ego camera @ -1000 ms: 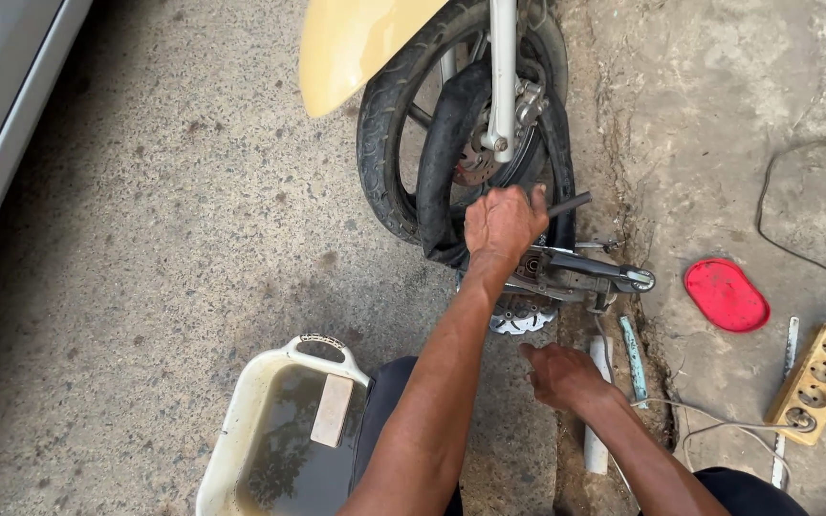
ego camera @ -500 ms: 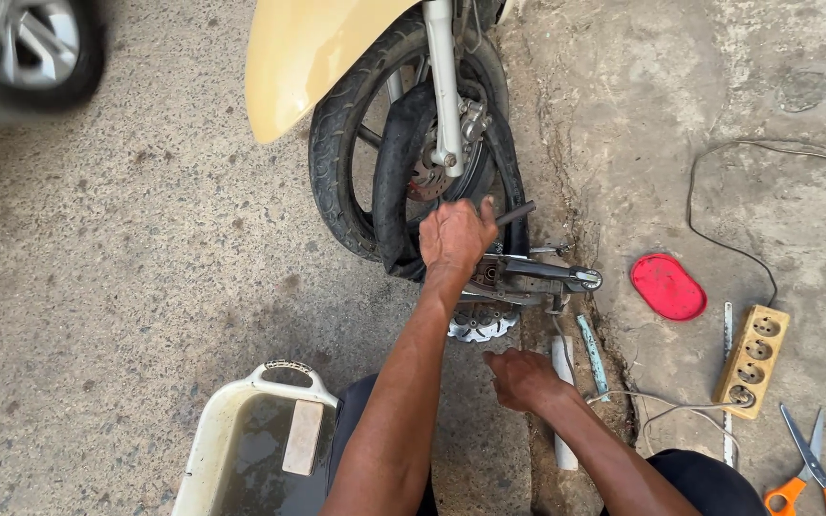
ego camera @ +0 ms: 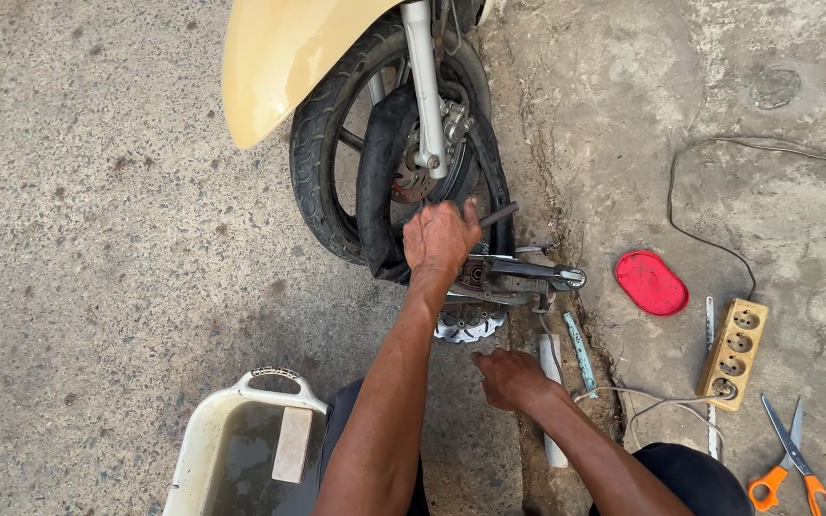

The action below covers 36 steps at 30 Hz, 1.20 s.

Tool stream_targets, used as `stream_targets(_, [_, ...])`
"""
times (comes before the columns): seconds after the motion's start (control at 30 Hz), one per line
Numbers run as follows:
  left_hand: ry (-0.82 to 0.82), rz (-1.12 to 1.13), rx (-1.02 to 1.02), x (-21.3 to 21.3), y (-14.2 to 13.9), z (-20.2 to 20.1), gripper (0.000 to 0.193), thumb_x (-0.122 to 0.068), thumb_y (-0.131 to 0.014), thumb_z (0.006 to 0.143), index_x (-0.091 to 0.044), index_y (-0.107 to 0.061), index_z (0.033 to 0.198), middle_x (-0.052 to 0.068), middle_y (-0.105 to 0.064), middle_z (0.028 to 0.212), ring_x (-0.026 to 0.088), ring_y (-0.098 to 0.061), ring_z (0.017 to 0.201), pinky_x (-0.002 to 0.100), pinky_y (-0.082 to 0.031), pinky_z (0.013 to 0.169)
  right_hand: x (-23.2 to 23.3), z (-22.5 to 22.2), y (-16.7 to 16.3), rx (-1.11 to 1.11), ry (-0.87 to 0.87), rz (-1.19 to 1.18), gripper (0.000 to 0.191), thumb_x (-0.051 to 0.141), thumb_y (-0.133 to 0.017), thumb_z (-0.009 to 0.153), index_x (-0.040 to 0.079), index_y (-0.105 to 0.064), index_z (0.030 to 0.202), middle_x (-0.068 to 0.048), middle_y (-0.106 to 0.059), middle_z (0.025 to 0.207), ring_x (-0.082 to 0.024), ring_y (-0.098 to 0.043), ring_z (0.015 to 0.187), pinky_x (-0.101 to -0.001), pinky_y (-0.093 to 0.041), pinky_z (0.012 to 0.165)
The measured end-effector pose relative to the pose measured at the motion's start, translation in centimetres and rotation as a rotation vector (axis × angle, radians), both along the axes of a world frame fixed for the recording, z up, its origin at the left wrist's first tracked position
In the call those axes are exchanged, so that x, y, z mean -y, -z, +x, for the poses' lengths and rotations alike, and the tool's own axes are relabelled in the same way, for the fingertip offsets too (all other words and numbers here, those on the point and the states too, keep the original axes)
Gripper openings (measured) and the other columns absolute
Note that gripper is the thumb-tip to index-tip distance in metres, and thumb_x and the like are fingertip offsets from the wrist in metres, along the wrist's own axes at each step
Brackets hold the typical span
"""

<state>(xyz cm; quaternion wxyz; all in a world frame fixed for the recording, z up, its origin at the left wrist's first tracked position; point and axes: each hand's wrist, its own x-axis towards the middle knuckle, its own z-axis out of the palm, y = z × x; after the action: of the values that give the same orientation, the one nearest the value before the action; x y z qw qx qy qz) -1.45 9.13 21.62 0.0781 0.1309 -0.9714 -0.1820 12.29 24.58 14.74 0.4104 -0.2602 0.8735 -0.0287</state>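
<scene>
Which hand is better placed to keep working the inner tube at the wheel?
Likely the left hand: it is already up at the black inner tube beside the front tyre, gripping a dark tool. The right hand sits low on the ground, away from the wheel.

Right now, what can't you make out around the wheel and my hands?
Head view only:
- Left hand covers the grip end of the dark tool; its kind is unclear.
- Right hand hides whatever its fingers touch.
- White basin is cut off by the bottom edge.
- Orange scissors run off the bottom edge.
</scene>
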Motion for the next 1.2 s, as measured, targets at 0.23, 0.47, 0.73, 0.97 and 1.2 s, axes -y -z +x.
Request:
stream_targets(0.23, [-0.007, 0.010, -0.018, -0.1, 0.1, 0.1, 0.053, -0.050, -0.057, 0.096, -0.005, -0.080, 0.080, 0.020, -0.073, 0.074, 0.036, -0.074, 0.069, 0.046, -0.059, 0.065, -0.3, 0.1, 1.2, -0.038, -0.004, -0.036, 0.057, 0.011, -0.056, 0.093, 0.012, -0.046, 0.149, -0.021, -0.066, 0.120, -0.035, -0.066, 0.116, -0.0486, -0.052, 0.103])
stream_targets(0.47, [0.007, 0.004, -0.021, 0.1, 0.2, 0.0, 0.052, -0.050, -0.057, 0.097, -0.005, -0.080, 0.082, 0.020, -0.074, 0.076, 0.036, -0.074, 0.072, 0.046, -0.059, 0.068, -0.3, 0.2, 1.2, -0.059, -0.005, -0.049, 0.057, 0.011, -0.059, 0.090, 0.011, -0.048, 0.147, -0.021, -0.065, 0.117, -0.035, -0.068, 0.110, -0.0485, -0.054, 0.098])
stream_targets(0.73, [0.000, 0.012, -0.010, 0.1, 0.1, 0.0, 0.051, -0.049, -0.057, 0.096, -0.005, -0.080, 0.082, 0.020, -0.074, 0.077, 0.035, -0.074, 0.073, 0.046, -0.059, 0.069, 0.2, -0.1, 0.0, 0.004, 0.015, -0.005, 0.060, 0.006, -0.056, 0.090, 0.011, -0.047, 0.149, -0.020, -0.069, 0.111, -0.033, -0.071, 0.108, -0.0464, -0.054, 0.101])
stream_targets(0.97, [-0.003, 0.015, -0.013, 0.1, 0.4, -0.1, 0.051, -0.049, -0.057, 0.096, -0.006, -0.080, 0.083, 0.020, -0.074, 0.077, 0.035, -0.074, 0.073, 0.046, -0.059, 0.069, 0.3, -0.2, 0.1, 0.015, 0.019, 0.016, 0.057, 0.008, -0.055, 0.092, 0.011, -0.046, 0.149, -0.019, -0.068, 0.112, -0.032, -0.068, 0.110, -0.0479, -0.052, 0.103])
stream_targets(1.2, [-0.004, 0.013, -0.010, 0.1, 1.0, -0.2, 0.052, -0.050, -0.057, 0.097, -0.006, -0.080, 0.083, 0.020, -0.074, 0.077, 0.035, -0.074, 0.073, 0.046, -0.059, 0.069, 0.0, -0.1, 0.2, -0.012, 0.009, -0.002, 0.055, 0.007, -0.052, 0.094, 0.009, -0.045, 0.149, -0.021, -0.066, 0.114, -0.033, -0.067, 0.113, -0.0483, -0.051, 0.105])
